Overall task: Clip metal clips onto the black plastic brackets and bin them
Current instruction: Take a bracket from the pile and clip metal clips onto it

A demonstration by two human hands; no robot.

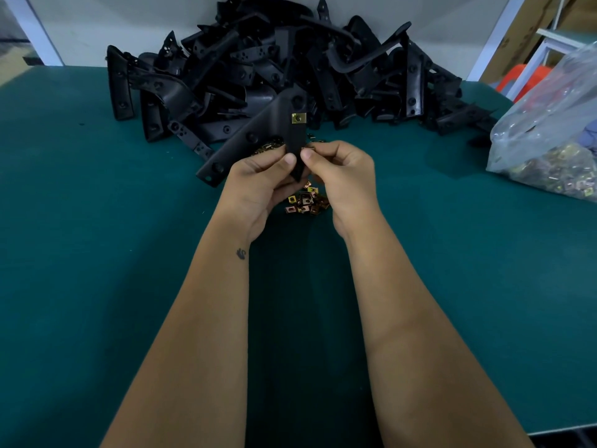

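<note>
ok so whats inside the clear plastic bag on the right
Through the clear plastic bag a mass of small brass-coloured metal clips shows at the bottom. Red and bluish shapes higher up are too blurred to name, and the bag's right part is cut off.

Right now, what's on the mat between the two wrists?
A small heap of loose metal clips lies on the green mat, between left hand and right hand; head view.

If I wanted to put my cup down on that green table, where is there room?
The green table mat is bare left of the left hand, and between the right hand and the clear plastic bag of clips. Crowded: the black bracket pile at the back and the loose metal clips under the hands.
</note>
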